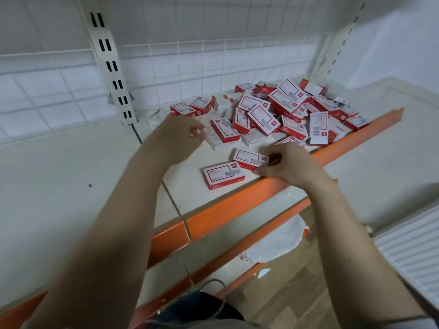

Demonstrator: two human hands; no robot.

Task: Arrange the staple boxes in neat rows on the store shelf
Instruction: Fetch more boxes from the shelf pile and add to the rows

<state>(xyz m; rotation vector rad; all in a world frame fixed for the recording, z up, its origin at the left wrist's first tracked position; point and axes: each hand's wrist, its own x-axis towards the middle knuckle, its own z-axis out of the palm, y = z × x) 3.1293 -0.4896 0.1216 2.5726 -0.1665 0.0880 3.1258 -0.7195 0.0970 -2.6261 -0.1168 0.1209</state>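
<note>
A loose heap of red-and-white staple boxes (pixel 280 110) covers the right back part of the cream shelf (pixel 71 174). Two boxes lie apart near the front edge: one flat box (pixel 223 175) and a second box (pixel 249 158) just behind it. My right hand (pixel 287 166) pinches the right end of that second box. My left hand (pixel 180 136) hovers over the shelf at the left edge of the heap, fingers curled loosely, nothing visibly in it. A further box (pixel 224 130) lies just right of my left hand.
The shelf has an orange front rail (pixel 237 207) and a white wire grid back (pixel 190 62). A slotted upright (pixel 111 65) stands at the back. A lower shelf (pixel 213 245) holds a white plastic bag (pixel 278 241). A white ribbed panel (pixel 411 252) is at the right.
</note>
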